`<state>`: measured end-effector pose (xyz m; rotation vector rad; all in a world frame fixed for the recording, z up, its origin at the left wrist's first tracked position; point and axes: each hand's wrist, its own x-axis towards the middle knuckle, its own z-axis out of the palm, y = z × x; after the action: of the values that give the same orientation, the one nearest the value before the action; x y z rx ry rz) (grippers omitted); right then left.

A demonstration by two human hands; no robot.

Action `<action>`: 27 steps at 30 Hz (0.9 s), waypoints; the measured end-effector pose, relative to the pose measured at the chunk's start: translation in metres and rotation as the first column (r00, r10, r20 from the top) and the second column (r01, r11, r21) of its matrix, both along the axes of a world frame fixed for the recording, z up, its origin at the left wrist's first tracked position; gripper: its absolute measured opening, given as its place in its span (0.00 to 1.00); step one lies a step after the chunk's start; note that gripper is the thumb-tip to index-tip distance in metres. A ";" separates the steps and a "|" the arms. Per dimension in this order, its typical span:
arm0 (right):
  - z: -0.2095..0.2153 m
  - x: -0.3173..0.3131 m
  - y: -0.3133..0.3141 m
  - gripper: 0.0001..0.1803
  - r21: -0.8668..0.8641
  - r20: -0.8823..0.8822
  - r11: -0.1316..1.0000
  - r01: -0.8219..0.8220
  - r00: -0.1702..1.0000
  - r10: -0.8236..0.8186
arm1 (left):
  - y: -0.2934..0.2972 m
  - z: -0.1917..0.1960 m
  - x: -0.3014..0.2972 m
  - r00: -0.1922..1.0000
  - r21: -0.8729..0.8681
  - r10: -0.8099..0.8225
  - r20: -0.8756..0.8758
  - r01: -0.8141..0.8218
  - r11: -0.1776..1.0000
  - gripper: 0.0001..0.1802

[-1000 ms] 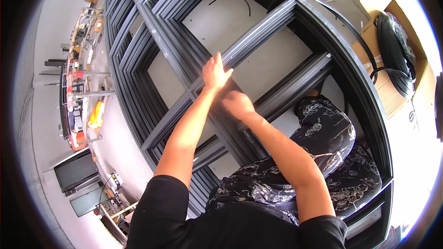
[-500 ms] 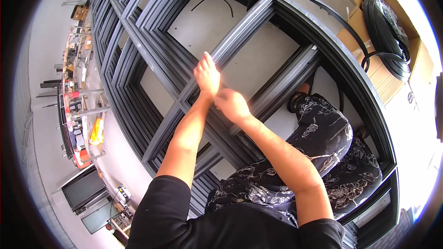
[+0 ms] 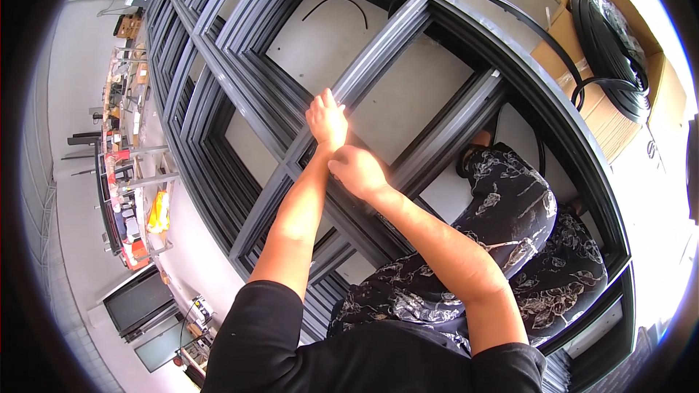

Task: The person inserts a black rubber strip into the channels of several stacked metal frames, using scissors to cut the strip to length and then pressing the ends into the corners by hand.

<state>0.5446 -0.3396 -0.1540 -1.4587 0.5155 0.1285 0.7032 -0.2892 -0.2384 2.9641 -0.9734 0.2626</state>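
I kneel over a dark grey window frame (image 3: 444, 124) lying flat on the floor. My left hand (image 3: 327, 119) lies flat, fingers together, on a diagonal frame bar (image 3: 386, 51) just above where the bars cross. My right hand (image 3: 357, 171) is curled into a fist, knuckles up, pressing on the bar right below my left wrist. Whatever is inside the fist is hidden. A long black rubber strip (image 3: 510, 11) curves along the frame's outer edge.
Several more grey frames (image 3: 193, 94) are stacked to the left. A cardboard box (image 3: 604, 113) holding a coil of black strip (image 3: 611, 36) stands at upper right. A short loose strip (image 3: 336, 1) lies on the floor. Cluttered shelves (image 3: 124, 175) line the left side.
Both hands stay at the bar crossing. My right fist has shifted slightly closer under the left wrist, and my head has moved so the frame fills more of the view.
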 end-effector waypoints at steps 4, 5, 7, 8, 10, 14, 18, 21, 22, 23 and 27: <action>0.002 -0.007 -0.011 0.16 -0.086 0.060 0.990 0.112 0.992 -0.107 | -0.016 0.002 -0.004 0.999 0.012 -0.035 0.022 0.035 0.999 0.31; 0.000 -0.009 -0.012 0.15 -0.168 0.089 0.971 0.168 0.984 -0.155 | -0.022 0.004 -0.008 0.998 0.027 -0.068 -0.006 0.068 0.997 0.31; 0.014 -0.011 -0.012 0.17 -0.181 0.144 0.976 0.125 0.985 -0.099 | -0.005 0.013 -0.010 0.996 0.082 -0.076 -0.057 0.081 0.993 0.33; 0.024 -0.021 -0.009 0.16 -0.182 0.264 0.966 0.182 0.956 -0.131 | 0.017 0.002 -0.003 0.997 0.080 -0.065 -0.038 0.068 0.994 0.33; 0.067 -0.048 -0.019 0.14 -0.152 0.345 0.980 0.129 0.936 -0.070 | 0.040 -0.012 0.010 0.994 0.074 -0.103 0.041 0.100 0.992 0.31; 0.100 -0.148 -0.066 0.10 -0.137 0.533 0.900 0.415 0.796 -0.286 | 0.018 -0.021 0.003 0.992 0.008 -0.128 -0.002 0.128 0.992 0.31; 0.052 -0.238 -0.103 0.09 -0.346 0.383 0.647 0.680 0.732 -0.564 | 0.034 -0.029 0.018 0.987 0.081 -0.159 -0.016 0.160 0.984 0.34; -0.052 -0.293 -0.126 0.07 -0.174 -0.024 0.485 0.857 0.489 -0.872 | 0.030 -0.031 0.028 0.997 0.156 -0.061 -0.051 0.068 0.985 0.35; -0.101 -0.318 -0.136 0.07 -0.134 -0.105 0.379 0.915 0.367 -0.924 | 0.023 -0.035 0.027 0.995 0.142 -0.088 -0.048 0.094 0.985 0.34; -0.149 -0.343 -0.144 0.07 -0.101 -0.195 0.264 0.959 0.241 -0.951 | 0.021 -0.039 0.026 0.993 0.146 -0.104 -0.059 0.112 0.983 0.33; -0.322 -0.412 -0.127 0.15 -0.359 -0.610 0.610 0.706 0.318 -0.726 | 0.018 -0.041 0.034 0.995 0.176 -0.032 -0.099 0.049 0.983 0.33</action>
<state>0.1322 -0.4663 -0.4763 -1.0099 1.8154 -0.0455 0.7369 -0.2711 -0.2791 3.0764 -1.0984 0.0339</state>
